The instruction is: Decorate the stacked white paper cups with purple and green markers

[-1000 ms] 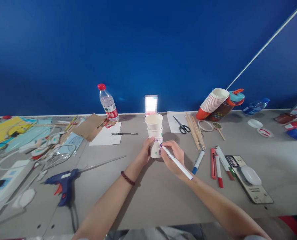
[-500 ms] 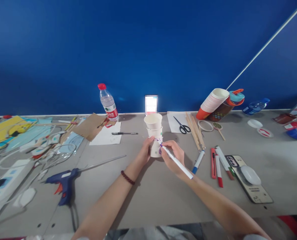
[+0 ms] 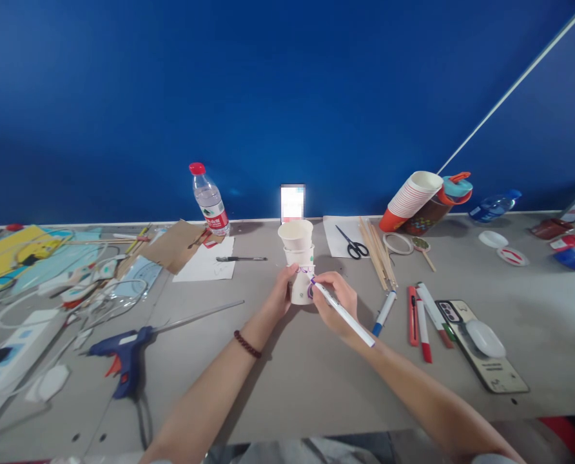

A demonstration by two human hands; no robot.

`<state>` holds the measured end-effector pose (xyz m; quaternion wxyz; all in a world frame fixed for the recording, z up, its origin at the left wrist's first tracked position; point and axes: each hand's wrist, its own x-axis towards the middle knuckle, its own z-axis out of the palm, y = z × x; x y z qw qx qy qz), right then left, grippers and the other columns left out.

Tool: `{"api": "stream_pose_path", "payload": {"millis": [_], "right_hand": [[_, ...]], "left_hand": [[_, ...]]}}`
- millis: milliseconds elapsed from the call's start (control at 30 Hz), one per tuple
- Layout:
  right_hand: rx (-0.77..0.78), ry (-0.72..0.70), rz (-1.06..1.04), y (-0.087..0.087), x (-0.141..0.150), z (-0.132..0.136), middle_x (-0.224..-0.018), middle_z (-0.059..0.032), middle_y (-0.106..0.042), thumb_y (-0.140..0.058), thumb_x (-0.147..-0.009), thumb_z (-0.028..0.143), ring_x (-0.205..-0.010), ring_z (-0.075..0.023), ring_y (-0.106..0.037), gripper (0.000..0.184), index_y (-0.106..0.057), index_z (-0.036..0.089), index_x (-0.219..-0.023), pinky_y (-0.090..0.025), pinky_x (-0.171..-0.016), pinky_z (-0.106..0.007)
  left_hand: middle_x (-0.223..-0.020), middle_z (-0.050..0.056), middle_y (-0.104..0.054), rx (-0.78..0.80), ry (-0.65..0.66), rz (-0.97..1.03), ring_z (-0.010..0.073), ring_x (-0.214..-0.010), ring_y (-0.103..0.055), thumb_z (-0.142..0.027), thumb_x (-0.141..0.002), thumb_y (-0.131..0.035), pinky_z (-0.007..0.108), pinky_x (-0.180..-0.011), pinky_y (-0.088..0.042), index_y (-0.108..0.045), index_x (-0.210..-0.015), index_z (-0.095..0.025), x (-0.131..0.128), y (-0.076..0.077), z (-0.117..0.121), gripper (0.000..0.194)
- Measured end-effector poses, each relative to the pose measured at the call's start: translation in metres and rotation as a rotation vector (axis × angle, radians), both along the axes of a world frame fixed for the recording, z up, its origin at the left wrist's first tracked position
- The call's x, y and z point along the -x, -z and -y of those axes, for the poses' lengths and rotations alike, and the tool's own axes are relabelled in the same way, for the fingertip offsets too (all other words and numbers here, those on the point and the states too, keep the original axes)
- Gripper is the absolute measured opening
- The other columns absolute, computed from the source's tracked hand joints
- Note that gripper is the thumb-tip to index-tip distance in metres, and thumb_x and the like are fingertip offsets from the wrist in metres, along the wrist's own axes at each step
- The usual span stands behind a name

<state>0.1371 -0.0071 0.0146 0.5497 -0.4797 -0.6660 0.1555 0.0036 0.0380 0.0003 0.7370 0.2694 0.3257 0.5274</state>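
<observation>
A stack of white paper cups [image 3: 299, 258] stands upright in the middle of the grey table [image 3: 287, 380]. My left hand [image 3: 280, 295] is wrapped round the left side of the lowest cup. My right hand [image 3: 334, 301] pinches a white marker [image 3: 343, 314] whose purple tip touches the cup's right side, where purple lines are drawn. A dark bead bracelet [image 3: 247, 345] sits on my left wrist.
A blue glue gun [image 3: 123, 353] lies at the left. Markers [image 3: 425, 316], a phone [image 3: 481, 345], wooden sticks [image 3: 377, 252] and scissors [image 3: 352, 243] lie to the right. A water bottle [image 3: 209, 200], a lit phone [image 3: 292, 203] and tipped cups [image 3: 410, 196] line the blue wall.
Both hands and the cup stack have held almost still; the marker tip has shifted only slightly on the cup's side.
</observation>
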Motion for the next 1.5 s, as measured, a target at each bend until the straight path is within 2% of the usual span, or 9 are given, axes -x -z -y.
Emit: {"api": "stream_pose_path", "payload": {"millis": [333,1200,1500], "right_hand": [[0.113,0.058,-0.067,0.0031,0.0000,-0.0006,-0.082,-0.0021,-0.068,-0.060,-0.080,0.023,-0.069,-0.0172,-0.067,0.009,-0.062,0.023,-0.088,-0.056,-0.064,-0.029],[0.078,0.025,-0.064,0.0027,-0.0003,-0.0009,-0.082,-0.0029,-0.068,-0.060,-0.080,0.023,-0.070,-0.0173,-0.067,0.008,-0.062,0.022,-0.088,-0.057,-0.067,-0.030],[0.086,0.017,-0.057,0.0028,0.0000,-0.0003,-0.081,-0.0024,-0.067,-0.060,-0.080,0.023,-0.071,-0.0171,-0.066,0.008,-0.062,0.022,-0.087,-0.056,-0.068,-0.030]], "left_hand": [[-0.086,0.009,-0.071,0.027,0.005,-0.001,0.0206,-0.079,-0.064,-0.047,-0.072,-0.073,0.032,-0.077,-0.047,-0.070,-0.092,-0.012,0.0007,0.0052,-0.0016,0.041],[-0.085,0.007,-0.070,0.011,0.007,-0.029,0.0204,-0.078,-0.063,-0.050,-0.070,-0.074,0.032,-0.077,-0.048,-0.069,-0.093,-0.014,0.0008,0.0040,-0.0008,0.043],[-0.092,0.009,-0.072,0.017,-0.003,-0.014,0.0216,-0.084,-0.065,-0.049,-0.071,-0.073,0.033,-0.080,-0.048,-0.071,-0.095,-0.013,0.0000,0.0040,-0.0010,0.044]]}}
